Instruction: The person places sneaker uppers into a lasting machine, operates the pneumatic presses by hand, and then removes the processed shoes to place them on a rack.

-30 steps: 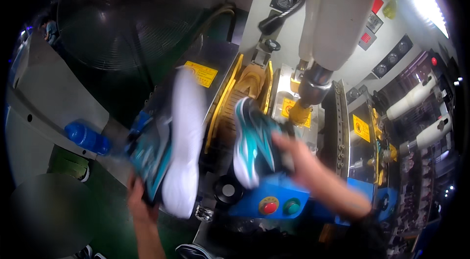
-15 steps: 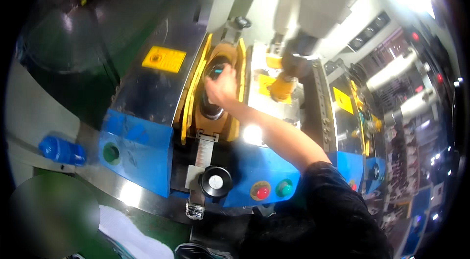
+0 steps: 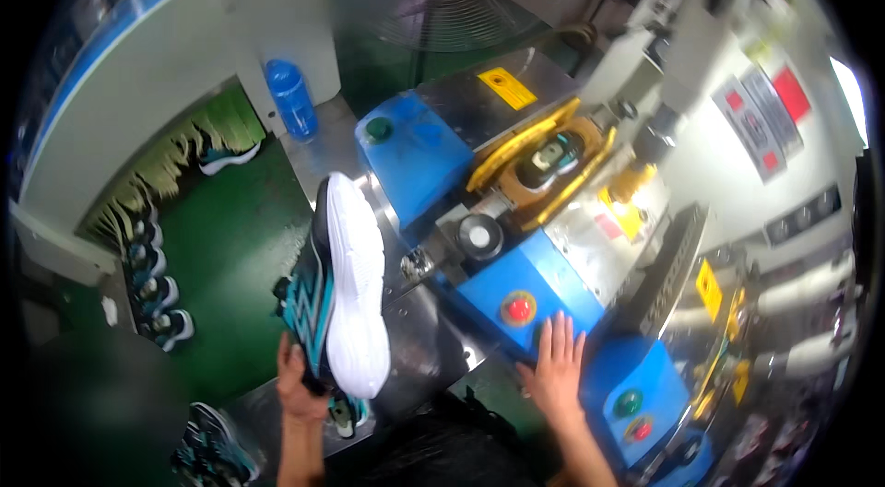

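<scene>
My left hand [image 3: 300,387] grips a black and teal sports shoe [image 3: 313,303] by its heel end, with its white sole [image 3: 358,303] turned toward the right. My right hand [image 3: 556,363] lies open with its fingers stretched at the front edge of the blue machine housing [image 3: 493,282]. Its fingertips are just right of the red button [image 3: 518,308] and cover most of a green button. Behind the housing, another shoe [image 3: 551,155] sits in the press cradle between two yellow side pads [image 3: 579,176].
A black round knob [image 3: 479,236] sticks out before the cradle. A blue bottle [image 3: 291,100] stands at the back left. Several shoes [image 3: 157,293] line a rack at far left, with more shoes [image 3: 217,445] at lower left. A second blue station [image 3: 636,376] lies right.
My right hand has left the shoe in the cradle and come down to the housing's front. My left hand now shows, holding a shoe. The view has swung left.
</scene>
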A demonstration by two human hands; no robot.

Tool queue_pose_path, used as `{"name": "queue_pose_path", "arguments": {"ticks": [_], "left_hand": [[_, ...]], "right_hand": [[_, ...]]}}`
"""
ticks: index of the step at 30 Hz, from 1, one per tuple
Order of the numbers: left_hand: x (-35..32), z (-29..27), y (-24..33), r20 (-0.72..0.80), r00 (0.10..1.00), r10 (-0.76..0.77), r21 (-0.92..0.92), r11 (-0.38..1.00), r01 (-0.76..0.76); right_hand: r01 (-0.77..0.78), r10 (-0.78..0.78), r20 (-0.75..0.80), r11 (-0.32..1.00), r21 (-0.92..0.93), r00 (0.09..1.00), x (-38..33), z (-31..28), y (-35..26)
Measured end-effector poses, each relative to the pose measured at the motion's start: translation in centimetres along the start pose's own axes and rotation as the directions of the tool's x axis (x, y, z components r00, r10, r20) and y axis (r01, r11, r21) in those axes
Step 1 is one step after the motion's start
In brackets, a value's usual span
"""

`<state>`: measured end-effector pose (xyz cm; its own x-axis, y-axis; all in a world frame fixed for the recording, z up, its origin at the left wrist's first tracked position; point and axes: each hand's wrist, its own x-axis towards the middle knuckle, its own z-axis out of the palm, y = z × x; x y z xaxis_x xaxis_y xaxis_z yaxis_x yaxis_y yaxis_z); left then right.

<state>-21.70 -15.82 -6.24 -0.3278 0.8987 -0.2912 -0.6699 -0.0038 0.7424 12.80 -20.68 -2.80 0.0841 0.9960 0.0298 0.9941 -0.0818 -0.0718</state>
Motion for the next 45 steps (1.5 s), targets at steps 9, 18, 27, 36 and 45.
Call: {"name": "queue_pose_path", "arguments": {"ticks": [9,18,27,36,45], "left_hand": [[-23.3,-1.5,0.2,0.206,0.966,-0.153,0.686,0.727,-0.031],[-24.2,-5.6,6.6,0.814,0.58,-0.026,0.393,0.76,-0.517],[-13.6,-27.0,13.1,0.136,0.971,0.195,0.339,0.912,-0.231],[-8.5,-29.5,21.3,0.382,0.914,0.136,0.441,0.842,-0.31],[-20.6,-14.3,5.5,0.86,0.43,-0.275,0.337,0.939,-0.074]], "right_hand": [[-0.434,-0.404,0.33,-0.198,0.879,0.853,-9.7,-1.4,-4.7],[-0.826,-0.563,0.61,-0.309,0.471,0.558,-25.0,1.9,-13.7],[-0.268,0.098,0.298,0.747,0.609,0.95,-19.0,16.7,-33.5],[-0.561,0.174,0.556,0.495,0.664,0.813,-14.5,18.2,-39.3],[-0.408,0.562,0.337,0.0,0.913,0.755,-44.2,-1.2,-18.8]]}}
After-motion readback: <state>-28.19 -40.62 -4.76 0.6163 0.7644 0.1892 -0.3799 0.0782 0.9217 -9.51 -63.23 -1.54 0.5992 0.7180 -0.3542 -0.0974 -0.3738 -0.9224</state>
